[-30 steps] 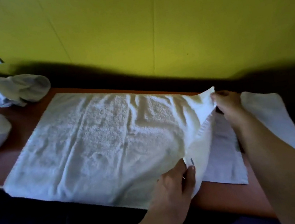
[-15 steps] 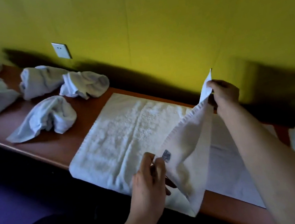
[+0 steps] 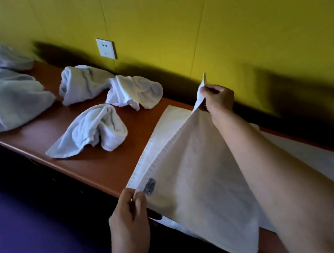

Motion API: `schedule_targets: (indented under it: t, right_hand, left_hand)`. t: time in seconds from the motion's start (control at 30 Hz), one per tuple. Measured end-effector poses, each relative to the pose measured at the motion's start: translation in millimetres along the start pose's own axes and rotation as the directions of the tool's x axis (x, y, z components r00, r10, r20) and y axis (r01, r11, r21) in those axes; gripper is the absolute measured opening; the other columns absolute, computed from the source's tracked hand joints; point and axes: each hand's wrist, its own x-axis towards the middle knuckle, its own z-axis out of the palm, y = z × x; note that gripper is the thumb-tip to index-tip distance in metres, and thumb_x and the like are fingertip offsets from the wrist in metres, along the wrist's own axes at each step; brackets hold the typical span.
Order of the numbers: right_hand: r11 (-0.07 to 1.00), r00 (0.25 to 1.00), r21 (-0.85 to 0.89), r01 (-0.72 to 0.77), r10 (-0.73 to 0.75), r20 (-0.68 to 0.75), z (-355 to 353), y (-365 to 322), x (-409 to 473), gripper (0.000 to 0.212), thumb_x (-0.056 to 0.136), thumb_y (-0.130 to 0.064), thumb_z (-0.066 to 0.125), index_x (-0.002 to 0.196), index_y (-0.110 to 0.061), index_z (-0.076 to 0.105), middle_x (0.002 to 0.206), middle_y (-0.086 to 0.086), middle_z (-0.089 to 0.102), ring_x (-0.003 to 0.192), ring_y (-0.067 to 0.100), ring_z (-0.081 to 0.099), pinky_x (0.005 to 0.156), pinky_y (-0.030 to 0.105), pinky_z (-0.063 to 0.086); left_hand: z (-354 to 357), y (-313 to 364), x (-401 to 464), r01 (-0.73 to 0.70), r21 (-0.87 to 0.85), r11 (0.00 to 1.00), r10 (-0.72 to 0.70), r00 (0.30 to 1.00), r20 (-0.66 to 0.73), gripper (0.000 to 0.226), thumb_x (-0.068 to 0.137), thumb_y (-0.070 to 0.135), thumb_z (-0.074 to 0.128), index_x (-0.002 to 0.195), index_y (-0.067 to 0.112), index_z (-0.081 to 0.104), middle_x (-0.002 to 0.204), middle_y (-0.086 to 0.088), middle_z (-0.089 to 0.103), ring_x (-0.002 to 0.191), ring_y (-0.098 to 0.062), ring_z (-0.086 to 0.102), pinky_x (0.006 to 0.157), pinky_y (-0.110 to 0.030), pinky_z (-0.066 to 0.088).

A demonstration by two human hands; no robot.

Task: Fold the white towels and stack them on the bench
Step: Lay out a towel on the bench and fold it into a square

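A white towel (image 3: 197, 178) lies on the reddish-brown bench (image 3: 94, 164), its right half folded over to the left. My left hand (image 3: 129, 217) pinches the near corner beside a small grey label (image 3: 149, 186) at the bench's front edge. My right hand (image 3: 218, 99) pinches the far corner, lifted a little above the bench near the wall. The lower layer's edge (image 3: 162, 127) shows just left of the folded half. Another flat white towel (image 3: 326, 166) lies to the right, partly hidden by my right forearm.
Several crumpled white towels lie on the bench's left part: one nearest (image 3: 91, 130), two by the wall (image 3: 135, 92) (image 3: 81, 84), larger ones far left (image 3: 6, 104). A wall socket (image 3: 105, 48) sits on the yellow wall. Dark floor lies below the front edge.
Both hands have carried the towel's right edge leftward over the lower layer, almost to its left edge. The view has swung left, bringing more crumpled towels into sight.
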Motion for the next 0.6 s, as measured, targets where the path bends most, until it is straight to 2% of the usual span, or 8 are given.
schedule_targets:
  t: [0.07,0.2,0.27,0.33,0.4,0.5,0.57,0.6]
  right_hand:
    - [0.999,0.999,-0.044,-0.01,0.012,0.041,22.0,2.8,-4.8,0.025,0.087,-0.021,0.073,0.109,-0.009,0.077,0.105,0.008,0.076,0.096,0.022,0.071,0.083,0.032,0.056]
    - [0.995,0.99,-0.076,-0.063,0.072,0.123,48.8,15.7,-18.2,0.025,0.091,-0.024,0.071,0.113,-0.012,0.074,0.111,0.007,0.072,0.097,0.019,0.07,0.073,0.025,0.055]
    - [0.991,0.968,-0.025,-0.135,0.137,0.211,51.8,23.5,-28.4,0.025,0.093,-0.023,0.07,0.116,-0.012,0.07,0.099,0.008,0.073,0.081,0.018,0.072,0.069,0.029,0.061]
    - [0.987,0.956,-0.004,-0.158,0.154,0.252,41.3,32.4,-42.1,0.021,0.096,-0.02,0.065,0.115,-0.011,0.067,0.083,0.005,0.069,0.064,0.015,0.065,0.06,0.03,0.056]
    - [0.991,0.964,-0.023,-0.131,0.133,0.232,13.5,45.5,-59.0,0.015,0.097,-0.016,0.061,0.11,-0.011,0.068,0.075,0.006,0.066,0.058,0.017,0.061,0.056,0.032,0.049]
    - [0.989,0.976,-0.137,-0.062,0.089,0.199,-52.2,86.2,-91.5,0.011,0.093,-0.015,0.062,0.097,-0.022,0.07,0.072,0.004,0.069,0.059,0.018,0.064,0.058,0.036,0.054]
    - [0.957,0.988,-0.289,-0.034,0.076,0.134,-100.7,114.2,-119.3,0.008,0.088,-0.023,0.063,0.089,-0.029,0.069,0.072,-0.003,0.072,0.068,0.019,0.069,0.068,0.042,0.059]
    - [0.928,0.994,-0.371,-0.026,0.062,0.085,-123.7,124.0,-135.5,0.005,0.087,-0.026,0.063,0.089,-0.028,0.068,0.075,-0.004,0.072,0.073,0.02,0.07,0.071,0.039,0.058]
  left_hand:
    - [-9.2,-12.3,12.4,0.029,0.069,0.997,-0.026,0.999,-0.036,0.026,0.099,0.02,0.054,0.075,0.013,0.061,0.057,-0.005,0.068,0.049,-0.019,0.063,0.049,-0.026,0.05]
    - [-21.7,-34.8,32.3,0.157,0.22,0.963,-0.156,0.987,-0.021,0.024,0.095,0.03,0.056,0.074,0.022,0.067,0.058,-0.001,0.069,0.051,-0.015,0.067,0.06,-0.039,0.057]
    - [-23.2,-44.7,39.4,0.233,0.318,0.919,-0.244,0.97,-0.004,0.027,0.092,0.037,0.057,0.071,0.023,0.066,0.057,0.0,0.069,0.054,-0.015,0.068,0.065,-0.04,0.058]
    - [-23.2,-54.5,46.1,0.267,0.485,0.833,-0.313,0.95,0.014,0.028,0.091,0.042,0.056,0.07,0.024,0.065,0.061,0.0,0.069,0.064,-0.021,0.068,0.071,-0.039,0.057]
    - [-21.3,-59.6,51.5,0.26,0.607,0.751,-0.355,0.934,0.039,0.03,0.092,0.043,0.055,0.071,0.023,0.063,0.07,-0.001,0.067,0.073,-0.027,0.064,0.072,-0.036,0.052]
    - [-15.2,-60.1,56.1,0.218,0.671,0.709,-0.347,0.936,0.063,0.044,0.093,0.059,0.051,0.092,0.016,0.063,0.092,-0.009,0.066,0.09,-0.035,0.061,0.076,-0.037,0.047]
    - [-9.2,-65.3,63.4,0.261,0.592,0.762,-0.367,0.928,0.064,0.058,0.092,0.058,0.055,0.119,0.007,0.053,0.113,-0.017,0.063,0.106,-0.041,0.06,0.081,-0.038,0.045]
    - [-6.4,-67.9,67.6,0.321,0.517,0.794,-0.404,0.913,0.053,0.066,0.089,0.055,0.061,0.127,0.003,0.048,0.118,-0.019,0.061,0.108,-0.042,0.059,0.084,-0.038,0.047]
